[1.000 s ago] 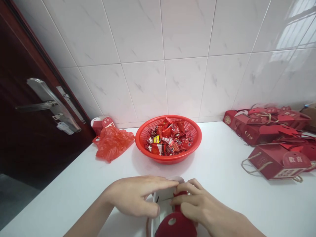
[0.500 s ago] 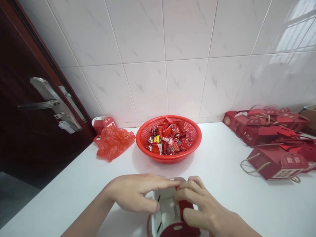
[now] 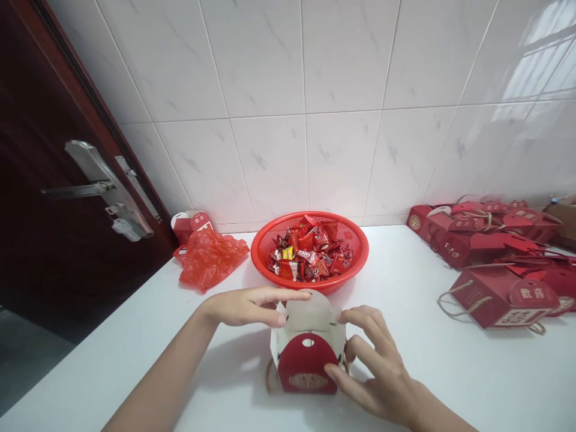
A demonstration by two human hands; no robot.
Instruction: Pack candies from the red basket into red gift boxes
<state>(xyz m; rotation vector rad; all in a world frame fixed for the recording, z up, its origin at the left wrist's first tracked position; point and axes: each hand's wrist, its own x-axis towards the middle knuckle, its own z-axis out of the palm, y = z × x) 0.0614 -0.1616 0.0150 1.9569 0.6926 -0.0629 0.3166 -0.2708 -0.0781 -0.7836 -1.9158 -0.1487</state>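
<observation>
- Along the back, pale tiled wall [image 3: 261, 72]; in front, white surface [image 3: 193, 384].
- Left: dark red door [image 3: 36, 252], metal handle.
- Right: pile of red cartons [image 3: 463, 249], gold lettering blurred. Nearest carton [image 3: 479, 297] has rope handles; its rounded flap bears two pale Chinese characters, apparently 歡喜; block-like print below, unreadable.
- Mid-surface, by wall: red basket [image 3: 255, 258] of wrapped sweets [image 3: 333, 240].
- Left of basket: crumpled red bag [image 3: 211, 258], small carton [image 3: 182, 225] behind, pale characters on its flap.
- Near side of basket: open box [image 3: 308, 366], upright, white inside; pale oval emblem on red front, illegible.
- Right hand [image 3: 378, 354]: fingers spread and bent, thumb at box front.
- Left hand [image 3: 243, 307]: forefinger extended to far flap, thumb apart, by left side.
- Yellow wrapper [image 3: 287, 252] among sweets; brand too small to read.
</observation>
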